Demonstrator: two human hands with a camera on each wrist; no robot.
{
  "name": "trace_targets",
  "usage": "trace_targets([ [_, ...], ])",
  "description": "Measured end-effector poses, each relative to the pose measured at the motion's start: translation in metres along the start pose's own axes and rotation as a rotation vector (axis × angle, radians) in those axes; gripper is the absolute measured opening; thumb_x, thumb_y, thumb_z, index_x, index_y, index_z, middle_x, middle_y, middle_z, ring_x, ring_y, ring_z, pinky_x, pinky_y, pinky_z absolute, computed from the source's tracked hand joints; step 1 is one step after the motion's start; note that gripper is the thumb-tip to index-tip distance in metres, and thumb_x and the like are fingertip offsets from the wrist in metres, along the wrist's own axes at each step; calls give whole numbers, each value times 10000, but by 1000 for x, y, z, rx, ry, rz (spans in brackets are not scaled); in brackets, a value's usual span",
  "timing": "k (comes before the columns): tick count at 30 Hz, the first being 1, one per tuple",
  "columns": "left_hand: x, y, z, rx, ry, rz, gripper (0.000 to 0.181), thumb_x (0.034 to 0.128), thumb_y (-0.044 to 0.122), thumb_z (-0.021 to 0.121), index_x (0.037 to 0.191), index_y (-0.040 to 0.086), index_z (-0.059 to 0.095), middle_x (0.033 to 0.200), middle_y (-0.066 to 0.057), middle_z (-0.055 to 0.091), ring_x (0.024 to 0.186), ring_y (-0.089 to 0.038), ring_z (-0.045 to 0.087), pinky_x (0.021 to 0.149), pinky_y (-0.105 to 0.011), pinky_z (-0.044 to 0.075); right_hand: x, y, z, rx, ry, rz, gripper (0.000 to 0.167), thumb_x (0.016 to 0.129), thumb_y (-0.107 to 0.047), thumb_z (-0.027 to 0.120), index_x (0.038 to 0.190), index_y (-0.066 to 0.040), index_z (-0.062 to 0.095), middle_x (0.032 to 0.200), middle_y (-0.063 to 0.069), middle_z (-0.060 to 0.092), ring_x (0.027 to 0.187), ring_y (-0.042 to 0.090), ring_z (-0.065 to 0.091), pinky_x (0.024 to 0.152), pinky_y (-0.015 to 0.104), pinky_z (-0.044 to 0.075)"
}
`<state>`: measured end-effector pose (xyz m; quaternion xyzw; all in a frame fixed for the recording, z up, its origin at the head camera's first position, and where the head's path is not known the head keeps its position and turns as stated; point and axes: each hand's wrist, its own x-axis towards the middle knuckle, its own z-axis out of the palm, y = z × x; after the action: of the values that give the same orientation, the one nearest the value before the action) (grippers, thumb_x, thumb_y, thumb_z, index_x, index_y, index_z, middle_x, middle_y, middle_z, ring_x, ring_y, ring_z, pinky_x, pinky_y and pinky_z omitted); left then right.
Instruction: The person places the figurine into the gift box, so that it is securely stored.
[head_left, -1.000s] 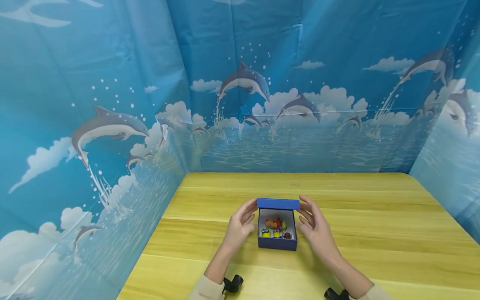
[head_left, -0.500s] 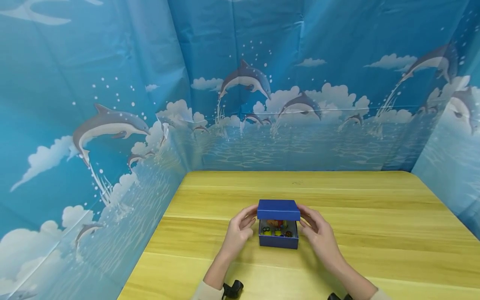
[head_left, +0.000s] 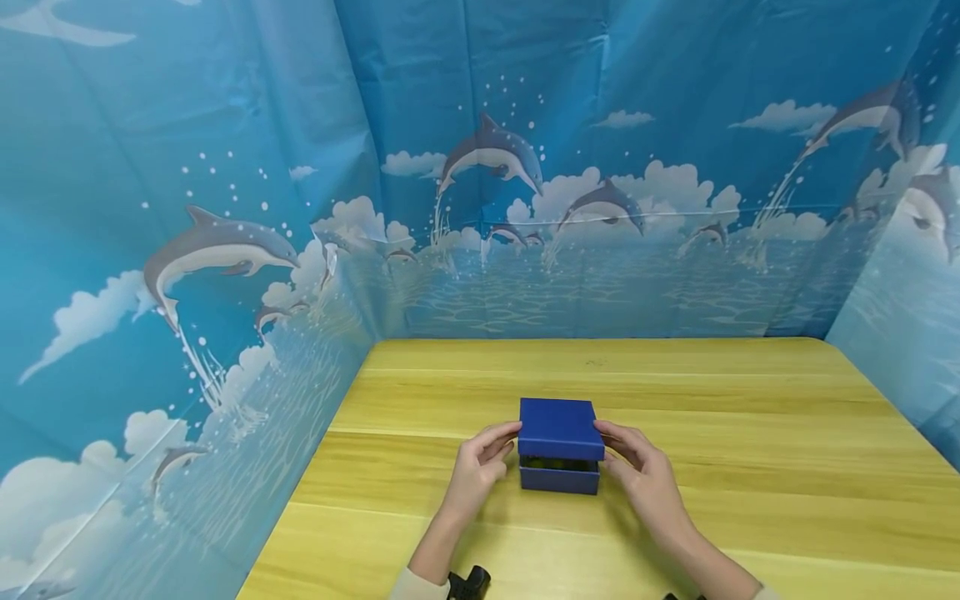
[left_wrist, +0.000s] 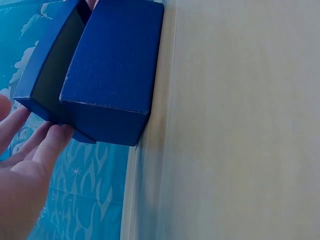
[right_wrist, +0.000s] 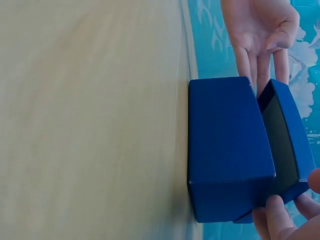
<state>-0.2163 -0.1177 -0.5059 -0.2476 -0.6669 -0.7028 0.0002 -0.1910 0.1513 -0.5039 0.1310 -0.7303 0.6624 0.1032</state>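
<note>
A blue box lid [head_left: 558, 427] hangs tilted over a small blue box [head_left: 558, 481] on the table. Its back edge sits lower, and a gap shows along the front. Inside that gap a bit of yellow-green content can just be made out. My left hand [head_left: 477, 467] holds the lid by its left side, fingertips along the edge, as the left wrist view also shows. On the other side, my right hand [head_left: 651, 479] grips the lid's right edge. In the right wrist view the box [right_wrist: 227, 135] stands beneath the slanted lid [right_wrist: 295, 130].
The light wooden table [head_left: 750, 433] stretches out around the box. Behind it and to both sides hangs a blue curtain [head_left: 480, 275] printed with dolphins and clouds. A black wrist mount [head_left: 470, 583] sits at the left wrist.
The lid has swung from the back of the box forward and down over it, both hands moving with it. The small figures inside were visible before and are now almost wholly covered.
</note>
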Motion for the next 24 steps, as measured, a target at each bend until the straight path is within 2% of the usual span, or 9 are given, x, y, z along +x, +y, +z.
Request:
trace_targets([
  [5,-1,-1,-2,14,-2,-20,619,819,-216,404,1389,-37,564,1444,-184,509,1373,-292,467,1124,-474,371,1,0,-1,-44,16,27,358,987,-33,623,1345,-47,627,1299,120,604,1208,195,599,940,210,516],
  [10,-1,-3,-2,7,10,-63,560,833,-182,435,1347,-38,604,1421,-197,520,1351,-311,488,1101,-494,403,0,1,-1,-100,28,101,335,983,-37,611,1308,-96,667,1284,78,631,1158,171,628,925,187,501],
  [13,-1,-4,-1,19,38,-107,469,892,-137,490,1317,-6,641,1400,-170,545,1330,-306,511,1068,-469,450,1,1,0,-70,27,160,316,992,-81,613,1302,-91,670,1305,96,633,1095,180,662,910,246,535],
  [17,-2,-5,0,34,85,-178,362,974,-15,551,1316,45,653,1355,-118,597,1250,-271,577,1007,-446,511,2,3,0,-16,28,225,322,994,-219,662,1289,-91,675,1340,96,624,1053,171,681,906,316,560],
  [20,-2,-5,1,8,122,-224,335,1009,58,569,1337,52,639,1305,-114,631,1167,-252,621,975,-465,530,3,3,0,-3,24,247,366,978,-282,685,1290,-92,670,1353,87,615,1070,152,669,907,333,564],
  [24,0,-6,4,-8,163,-252,327,1016,95,597,1336,47,640,1259,-119,660,1108,-239,653,948,-470,543,3,3,0,18,27,264,430,963,-275,706,1337,-75,640,1350,118,612,1072,145,664,912,332,562],
])
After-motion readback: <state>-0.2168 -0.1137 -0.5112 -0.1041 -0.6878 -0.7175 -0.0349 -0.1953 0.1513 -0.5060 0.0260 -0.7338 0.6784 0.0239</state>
